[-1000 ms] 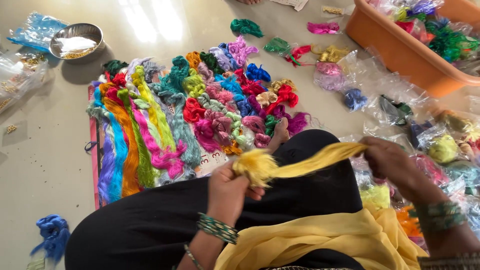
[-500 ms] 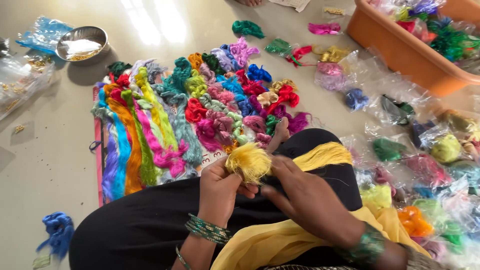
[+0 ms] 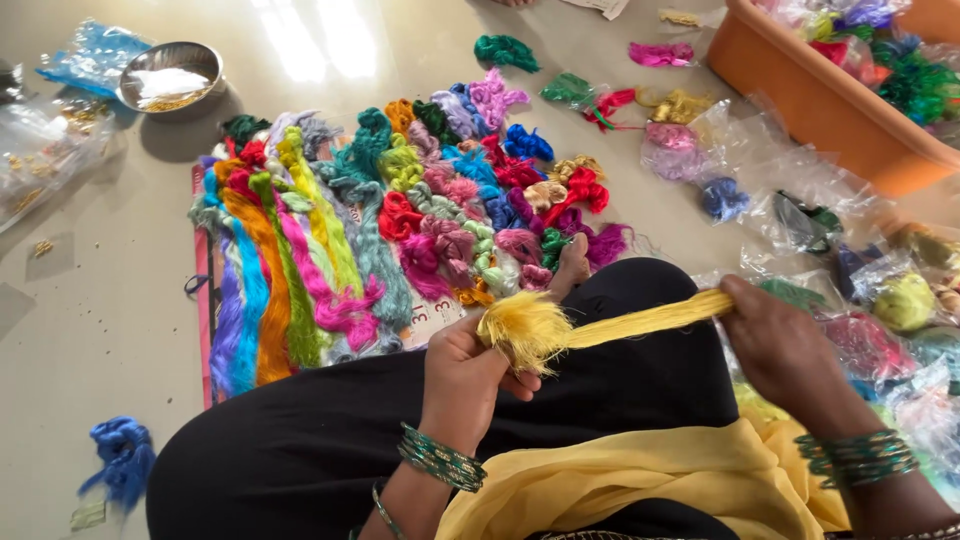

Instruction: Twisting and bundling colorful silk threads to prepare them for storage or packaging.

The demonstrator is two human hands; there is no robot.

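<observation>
A bundle of yellow silk thread (image 3: 590, 325) stretches across my lap. My left hand (image 3: 465, 375) grips its fluffy cut end, fingers closed around it. My right hand (image 3: 785, 350) pinches the other end, pulling the strand taut to the right. Both wrists wear green bangles. My black-clad knee (image 3: 620, 380) lies under the thread, with a yellow cloth (image 3: 640, 480) draped over my lap.
Many coloured thread bundles (image 3: 390, 230) lie on the floor ahead. An orange tub (image 3: 810, 100) with threads stands at top right, with plastic bags (image 3: 780, 190) beside it. A steel bowl (image 3: 170, 75) sits top left, and a blue skein (image 3: 120, 455) bottom left.
My right hand, which was close against the left half a second ago, has drawn out to the right, stretching the yellow thread taut again. The left hand stayed on the fluffy end.
</observation>
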